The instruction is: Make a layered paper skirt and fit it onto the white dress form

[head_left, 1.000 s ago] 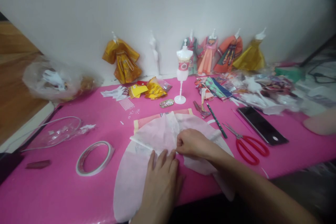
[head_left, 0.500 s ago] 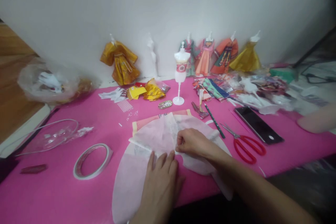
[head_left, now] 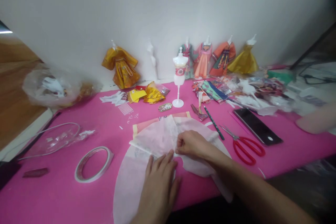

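Note:
A pale, thin curved piece of fabric (head_left: 131, 178) is spread over the pink table cover (head_left: 65, 203), its folds meeting near the middle. Flat on its inner edge rests my left hand (head_left: 159, 178), fingers extended and slightly apart. My right hand (head_left: 190, 142) pinches the fabric beside the left fingertips, its fingers closed on the edge. Beneath the pale fabric, at the far side, a pink piece with cream ends (head_left: 144, 125) sticks out. A small white dress form (head_left: 180, 77) with a red band stands upright beyond the fabric.
To the left lies a tape roll (head_left: 78, 168). Red-handled scissors (head_left: 244, 147), a black phone (head_left: 257, 126) and a dark pencil (head_left: 213, 122) lie right. Dressed doll forms (head_left: 123, 64) lean on the wall. Plastic bags (head_left: 52, 87) sit back left. Another person's arm (head_left: 316, 119) reaches in at right.
The view has shifted slightly. My left hand's thumb and fingers have spread a little, while my right hand keeps its pinch at nearly the same place.

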`<move>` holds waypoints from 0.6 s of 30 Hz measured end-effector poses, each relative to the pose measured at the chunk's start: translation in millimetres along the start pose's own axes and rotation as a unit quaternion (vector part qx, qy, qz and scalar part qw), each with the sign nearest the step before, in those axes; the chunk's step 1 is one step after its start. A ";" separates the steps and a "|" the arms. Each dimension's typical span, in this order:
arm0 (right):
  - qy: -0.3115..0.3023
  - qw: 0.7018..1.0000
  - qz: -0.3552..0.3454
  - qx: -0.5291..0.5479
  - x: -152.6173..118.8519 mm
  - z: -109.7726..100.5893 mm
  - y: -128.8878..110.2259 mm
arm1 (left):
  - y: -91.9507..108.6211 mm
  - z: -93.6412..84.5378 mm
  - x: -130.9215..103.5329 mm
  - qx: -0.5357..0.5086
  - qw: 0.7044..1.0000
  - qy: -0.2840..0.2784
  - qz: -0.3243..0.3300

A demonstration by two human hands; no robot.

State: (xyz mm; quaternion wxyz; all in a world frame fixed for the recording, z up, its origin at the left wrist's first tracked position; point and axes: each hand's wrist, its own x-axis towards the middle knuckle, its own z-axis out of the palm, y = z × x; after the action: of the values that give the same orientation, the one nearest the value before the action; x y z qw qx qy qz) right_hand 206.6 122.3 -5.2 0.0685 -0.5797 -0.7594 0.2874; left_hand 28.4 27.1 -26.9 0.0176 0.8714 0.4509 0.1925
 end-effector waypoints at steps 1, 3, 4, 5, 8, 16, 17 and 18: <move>0.000 1.000 0.000 0.002 0.0 0.3 0.2 | 0.5 -0.5 1.5 0.007 1.000 -0.008 0.003; 0.001 1.000 -0.001 0.006 0.0 0.9 0.7 | 2.2 -1.2 5.0 0.023 0.999 -0.024 -0.004; 0.002 1.000 -0.001 0.007 0.0 1.0 1.0 | 3.2 -1.4 6.9 0.028 0.999 -0.034 -0.012; 0.004 1.000 -0.002 0.009 -0.1 1.0 1.3 | 4.2 -1.4 8.9 0.033 0.998 -0.044 -0.020; 0.009 1.000 -0.011 0.018 -0.8 0.6 2.4 | 7.1 -2.1 14.9 0.044 0.995 -0.087 -0.026; 0.038 0.999 -0.016 0.030 -2.9 5.4 3.3 | -1.2 -21.2 29.3 -0.087 0.983 -0.138 -0.083; 0.041 0.998 -0.018 0.032 -3.7 5.7 3.0 | -6.5 -24.2 31.8 -0.107 0.982 -0.126 -0.094; 0.043 0.998 -0.020 0.035 -4.9 5.6 2.6 | -12.8 -26.8 34.6 -0.114 0.982 -0.112 -0.105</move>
State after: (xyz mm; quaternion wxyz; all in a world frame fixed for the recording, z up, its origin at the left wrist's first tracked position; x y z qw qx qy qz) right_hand 207.8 116.2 -10.1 0.1271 -0.5735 -0.7567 0.2871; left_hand 27.0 58.3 6.4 0.1872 0.8275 0.5102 0.1413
